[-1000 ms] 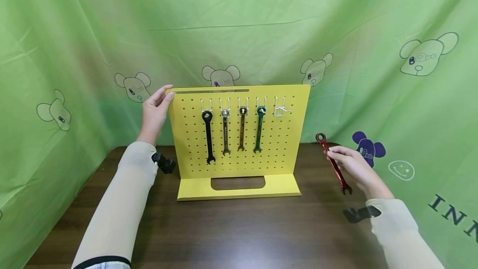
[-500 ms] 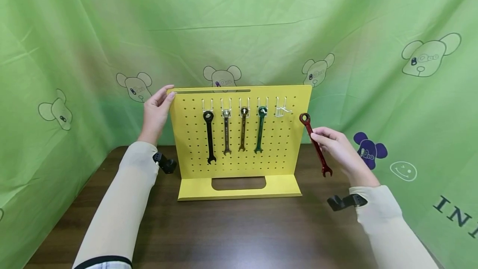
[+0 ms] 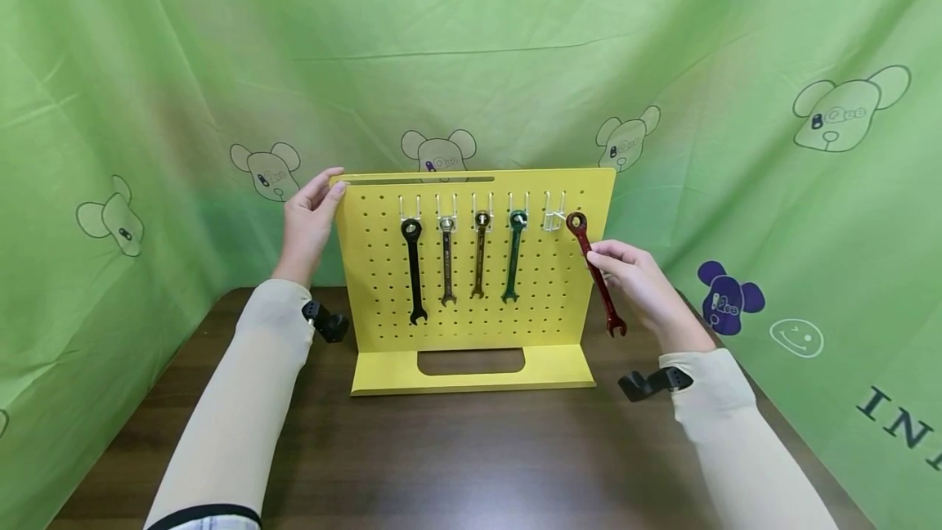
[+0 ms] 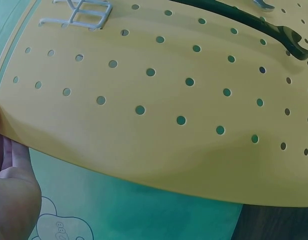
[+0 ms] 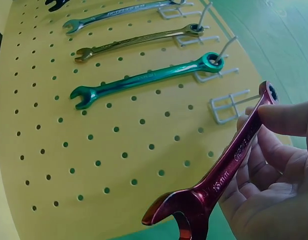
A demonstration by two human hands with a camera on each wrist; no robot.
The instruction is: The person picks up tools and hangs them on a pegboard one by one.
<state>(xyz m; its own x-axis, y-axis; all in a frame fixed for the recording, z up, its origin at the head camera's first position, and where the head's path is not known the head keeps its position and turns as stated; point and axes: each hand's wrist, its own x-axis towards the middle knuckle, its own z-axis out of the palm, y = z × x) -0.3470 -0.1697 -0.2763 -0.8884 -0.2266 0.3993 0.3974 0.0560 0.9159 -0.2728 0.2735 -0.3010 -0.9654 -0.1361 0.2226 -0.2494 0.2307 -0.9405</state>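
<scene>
My right hand [image 3: 633, 280] pinches a red combination wrench [image 3: 598, 280] near its ring end, open jaw hanging down. The ring end is right at the tip of the rightmost white hook [image 3: 553, 219], which bears no wrench. In the right wrist view the wrench [image 5: 229, 160] tilts across the fingers, the thumb pressed on its shaft. My left hand [image 3: 309, 219] grips the top left corner of the yellow pegboard [image 3: 456, 325], thumb in front. On the board hang a black wrench [image 3: 415, 272], a silver wrench [image 3: 447, 264], a gold wrench [image 3: 480, 260] and a green wrench [image 3: 513, 260].
The pegboard's base, with its cut-out slot, stands on a dark brown wooden table [image 3: 441, 456]. A green curtain [image 3: 471, 64] with printed bear heads hangs behind and at both sides. A black wrist camera [image 3: 655, 383] sits on the right sleeve.
My right hand has carried the red wrench left and slightly up, from beside the board to the rightmost hook. The left hand stays on the board's corner.
</scene>
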